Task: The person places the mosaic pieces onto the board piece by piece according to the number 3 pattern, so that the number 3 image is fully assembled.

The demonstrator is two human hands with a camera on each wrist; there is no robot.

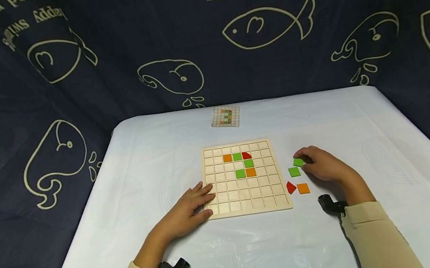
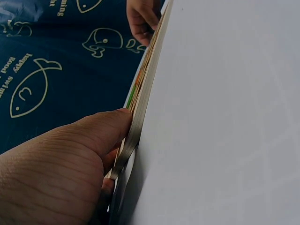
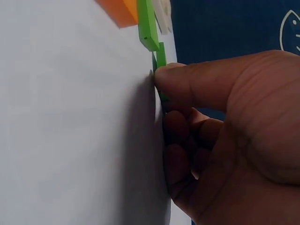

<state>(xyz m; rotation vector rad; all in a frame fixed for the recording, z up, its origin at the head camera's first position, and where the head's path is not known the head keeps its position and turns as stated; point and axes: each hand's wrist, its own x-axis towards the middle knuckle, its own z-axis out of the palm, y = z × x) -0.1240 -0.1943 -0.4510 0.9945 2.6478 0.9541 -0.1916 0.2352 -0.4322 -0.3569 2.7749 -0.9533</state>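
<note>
A wooden grid board (image 1: 223,196) lies on the white table, holding several orange, green and red tiles in its upper middle cells. My left hand (image 1: 190,210) rests at the board's left edge, fingers spread over the border; in the left wrist view its thumb (image 2: 110,126) touches the edge. To the right of the board, my right hand (image 1: 322,165) pinches a green square tile (image 1: 298,162) between thumb and fingers, low at the table. Close by lie another green square tile (image 1: 294,172), a red quarter-round tile (image 1: 291,188) and an orange square tile (image 1: 303,188).
Behind the board lies a small pattern card (image 1: 225,116) printed with a coloured grid. The white tablecloth (image 1: 251,251) covers the table, and a dark blue curtain (image 1: 112,38) with fish drawings hangs behind and at the sides.
</note>
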